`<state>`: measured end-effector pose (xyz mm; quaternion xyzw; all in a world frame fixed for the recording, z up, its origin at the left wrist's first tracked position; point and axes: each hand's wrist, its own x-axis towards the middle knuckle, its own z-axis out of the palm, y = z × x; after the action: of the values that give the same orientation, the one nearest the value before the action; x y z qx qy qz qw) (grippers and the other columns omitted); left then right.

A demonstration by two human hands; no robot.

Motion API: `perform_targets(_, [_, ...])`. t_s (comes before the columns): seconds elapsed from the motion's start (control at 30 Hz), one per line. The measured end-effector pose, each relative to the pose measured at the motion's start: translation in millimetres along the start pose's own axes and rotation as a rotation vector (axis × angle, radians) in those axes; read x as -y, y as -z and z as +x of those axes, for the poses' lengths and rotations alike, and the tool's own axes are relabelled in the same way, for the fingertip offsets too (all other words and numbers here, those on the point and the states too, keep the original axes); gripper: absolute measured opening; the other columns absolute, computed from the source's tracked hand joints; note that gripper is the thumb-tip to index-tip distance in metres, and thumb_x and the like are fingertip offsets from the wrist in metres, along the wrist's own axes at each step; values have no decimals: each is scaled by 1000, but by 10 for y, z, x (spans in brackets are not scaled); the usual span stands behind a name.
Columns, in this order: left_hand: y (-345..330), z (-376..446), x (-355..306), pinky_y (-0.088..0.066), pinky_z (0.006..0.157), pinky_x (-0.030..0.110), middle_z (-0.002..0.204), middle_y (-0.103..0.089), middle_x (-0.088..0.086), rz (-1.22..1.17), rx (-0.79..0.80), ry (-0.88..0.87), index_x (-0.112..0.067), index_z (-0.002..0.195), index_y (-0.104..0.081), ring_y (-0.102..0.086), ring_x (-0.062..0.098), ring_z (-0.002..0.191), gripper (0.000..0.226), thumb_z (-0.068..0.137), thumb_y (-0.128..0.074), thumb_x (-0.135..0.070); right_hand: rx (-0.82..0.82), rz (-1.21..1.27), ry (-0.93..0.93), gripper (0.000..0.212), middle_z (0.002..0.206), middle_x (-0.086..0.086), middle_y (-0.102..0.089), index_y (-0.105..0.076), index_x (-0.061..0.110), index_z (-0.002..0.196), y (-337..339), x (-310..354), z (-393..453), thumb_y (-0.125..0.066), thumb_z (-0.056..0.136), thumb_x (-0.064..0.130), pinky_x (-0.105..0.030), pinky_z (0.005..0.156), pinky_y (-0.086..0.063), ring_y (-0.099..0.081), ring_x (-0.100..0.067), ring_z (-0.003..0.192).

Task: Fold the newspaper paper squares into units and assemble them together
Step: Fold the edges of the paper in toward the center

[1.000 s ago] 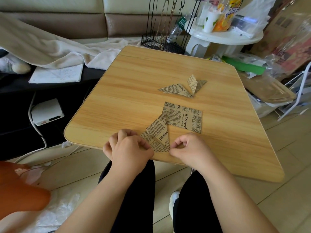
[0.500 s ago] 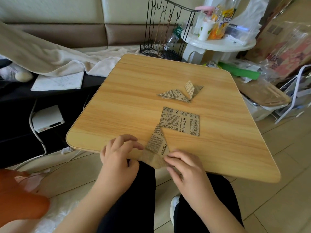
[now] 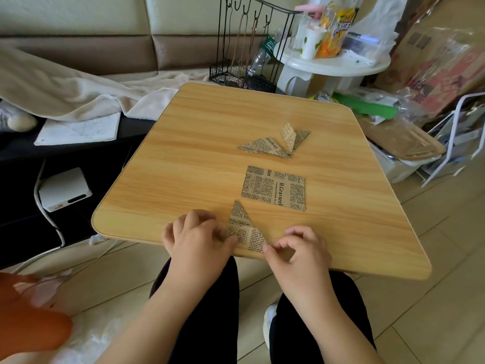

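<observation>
- Our left hand (image 3: 195,236) pins the folded unit (image 3: 242,229) at the table (image 3: 199,158) near edge — right hand (image 3: 295,249) pinches its corner.
- Thin, light, creasable paper — we judge edges the best hold.

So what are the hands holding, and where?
A folded triangular newspaper piece: left hand grips its left edge, right hand pinches its lower right corner.

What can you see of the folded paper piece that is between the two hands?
The folded newspaper piece is a narrow triangle of tan paper with black print, apex pointing away from the person. It lies flat at the near edge of the wooden table. The left hand pinches its left edge, and the right hand touches its lower right corner.
</observation>
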<state>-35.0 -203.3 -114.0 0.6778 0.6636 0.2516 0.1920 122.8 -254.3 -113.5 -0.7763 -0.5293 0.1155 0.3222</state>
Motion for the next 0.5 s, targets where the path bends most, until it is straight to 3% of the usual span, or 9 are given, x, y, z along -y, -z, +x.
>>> perform_targets(0.13, [-70, -9, -30, -1, 109, 36, 108, -36, -13, 18, -37, 47, -30, 78, -53, -28, 18, 120, 24, 74, -69, -48, -10, -16, -23, 25, 97, 15, -50, -55, 33, 67, -39, 10, -13, -80, 71, 34, -34, 86, -30, -44, -15, 100])
perform_targets(0.33, [-74, -31, -44, 0, 108, 35, 105, -35, -14, -4, -79, 37, -32, 88, -59, -30, 19, 118, 20, 75, -71, -42, 52, -30, -39, 14, 97, 19, -50, -63, 36, 76, 23, 34, -9, -74, 79, 27, -31, 87, -24, -43, -15, 104])
perform_targets(0.43, [-98, -35, -35, -10, 102, 43, 108, -49, -14, -43, -89, -127, -39, 78, -65, -34, 20, 113, 12, 75, -71, -30, -34, -111, 178, 29, 94, 13, -56, -69, 30, 82, -10, 74, -17, -79, 68, 7, -34, 82, -32, -50, -19, 95])
perform_targets(0.5, [-108, -25, -20, -21, 95, 57, 103, -59, -15, -28, -69, -287, -40, 77, -67, -40, 22, 107, 17, 71, -64, -24, -12, -121, 367, 43, 97, 6, -58, -72, 20, 93, -88, 77, -27, -73, 62, -9, -26, 84, -37, -49, -15, 94])
